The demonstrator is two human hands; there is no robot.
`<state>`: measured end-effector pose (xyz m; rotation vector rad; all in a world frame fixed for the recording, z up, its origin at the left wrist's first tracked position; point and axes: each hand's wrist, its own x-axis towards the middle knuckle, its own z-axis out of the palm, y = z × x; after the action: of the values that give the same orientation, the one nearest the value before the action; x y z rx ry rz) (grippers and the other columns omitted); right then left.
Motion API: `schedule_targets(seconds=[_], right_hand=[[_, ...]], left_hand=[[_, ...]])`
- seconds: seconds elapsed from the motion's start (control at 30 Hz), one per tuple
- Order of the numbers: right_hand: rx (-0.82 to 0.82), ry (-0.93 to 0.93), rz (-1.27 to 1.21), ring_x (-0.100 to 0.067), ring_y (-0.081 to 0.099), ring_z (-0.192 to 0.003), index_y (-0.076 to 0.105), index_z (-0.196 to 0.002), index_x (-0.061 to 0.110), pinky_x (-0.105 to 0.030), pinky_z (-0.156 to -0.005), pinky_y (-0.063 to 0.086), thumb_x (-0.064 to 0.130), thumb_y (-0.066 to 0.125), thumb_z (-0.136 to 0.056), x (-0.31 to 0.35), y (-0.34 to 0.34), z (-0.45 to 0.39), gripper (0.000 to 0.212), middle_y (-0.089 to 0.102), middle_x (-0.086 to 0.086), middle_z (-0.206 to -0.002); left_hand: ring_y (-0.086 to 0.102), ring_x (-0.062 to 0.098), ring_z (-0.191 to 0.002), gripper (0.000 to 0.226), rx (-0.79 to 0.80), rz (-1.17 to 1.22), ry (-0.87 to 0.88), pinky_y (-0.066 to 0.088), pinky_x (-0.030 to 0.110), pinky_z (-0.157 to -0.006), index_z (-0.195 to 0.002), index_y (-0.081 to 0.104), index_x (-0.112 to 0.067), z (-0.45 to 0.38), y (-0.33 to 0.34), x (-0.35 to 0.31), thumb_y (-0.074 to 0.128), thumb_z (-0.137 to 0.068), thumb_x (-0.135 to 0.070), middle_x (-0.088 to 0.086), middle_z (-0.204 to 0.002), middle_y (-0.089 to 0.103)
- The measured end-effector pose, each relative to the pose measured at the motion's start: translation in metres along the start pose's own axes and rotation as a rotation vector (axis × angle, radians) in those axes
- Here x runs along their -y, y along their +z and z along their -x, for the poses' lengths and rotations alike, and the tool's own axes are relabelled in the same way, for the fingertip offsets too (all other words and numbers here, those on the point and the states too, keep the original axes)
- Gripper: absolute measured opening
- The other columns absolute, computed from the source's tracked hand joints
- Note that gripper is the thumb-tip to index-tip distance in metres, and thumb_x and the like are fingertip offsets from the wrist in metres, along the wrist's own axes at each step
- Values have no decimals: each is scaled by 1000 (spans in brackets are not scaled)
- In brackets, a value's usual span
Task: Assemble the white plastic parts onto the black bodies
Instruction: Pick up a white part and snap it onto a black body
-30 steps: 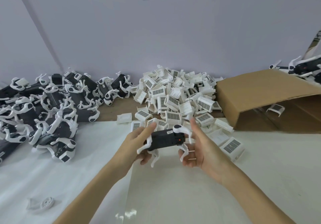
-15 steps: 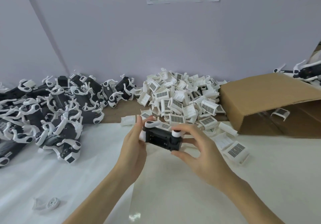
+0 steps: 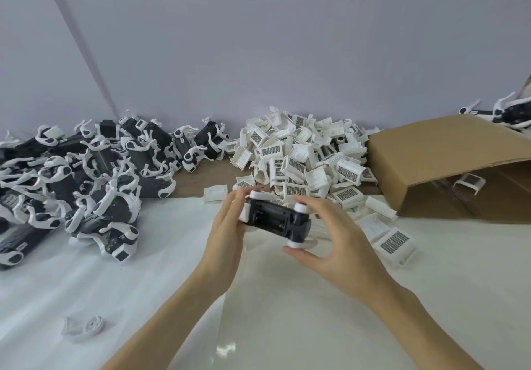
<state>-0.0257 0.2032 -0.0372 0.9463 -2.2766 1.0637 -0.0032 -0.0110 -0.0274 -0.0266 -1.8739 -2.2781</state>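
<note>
- A black body (image 3: 277,221) with white end pieces is held up over the white table (image 3: 402,298), between both hands, near the middle of the view.
- The left hand (image 3: 230,226) grips its left end: the fingers curl behind and over the top edge, the palm faces the body.
- The right hand (image 3: 330,237) grips the right end, thumb under a white round cap at the lower corner and fingers curved over the top (the fingertips behind the body are hidden).
- The body's dark underside, with moulded recesses, faces the camera; it tilts slightly, right end lower.
- Just behind the grip, and to its right, lies a heap of white plastic parts (image 3: 304,157), many showing a dark grid label; a few strays lie on the table just right of the right hand.
- One single white part (image 3: 215,193) sits just left of the left hand's fingertips.
- Well to the left of the grip is a pile of black bodies with white arms (image 3: 86,174), spread along the wall.
- To the right, beyond the white heap, a cardboard box (image 3: 431,163) lies on its side, with one white part inside its opening.
- Nearer than the grip and to the left, a small pale ring-shaped piece (image 3: 83,328) lies alone on the table.
</note>
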Motion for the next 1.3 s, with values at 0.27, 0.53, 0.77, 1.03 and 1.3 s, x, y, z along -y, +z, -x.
schedule_targets(seconds=[0.27,0.53,0.77,1.03,1.3], right_hand=[[189,234,-368,-3,49,-140,35,-154,45,-28,-108,48,35,70,-98,-21,-3,4,67,52,27,-148],[276,254,-349,-10,55,-139,23,-165,29,-27,-113,43,41,53,-105,-19,19,13,68,60,13,-148],[314,321,-564,-21,47,-147,23,-165,20,-39,-122,36,1,48,-102,-20,23,13,71,53,12,-155],[177,366,-433,-19,70,-98,38,-152,40,-39,-97,55,10,45,-110,-6,21,10,52,73,-3,-113],[84,441,-278,-11,63,-71,57,-137,35,-28,-73,51,26,51,-109,-8,23,8,30,68,12,-79]], left_hand=[[60,2,-92,66,138,-652,342,46,16,-84,-139,59,-39,2,-17,-12,89,-81,-49,-18,-124,71],[50,10,-100,67,-41,-889,664,43,23,-86,-112,47,-28,27,26,-13,83,-69,-66,-17,-103,47],[57,13,-92,66,-16,-947,725,50,23,-75,-120,44,-27,41,38,-5,79,-76,-63,-14,-110,48],[60,11,-99,52,13,-751,507,43,18,-80,-124,56,-32,35,29,-9,44,-99,-76,-17,-112,57],[59,8,-86,38,27,-451,274,42,17,-73,-108,64,-32,20,14,-15,40,-104,-61,-13,-92,66]])
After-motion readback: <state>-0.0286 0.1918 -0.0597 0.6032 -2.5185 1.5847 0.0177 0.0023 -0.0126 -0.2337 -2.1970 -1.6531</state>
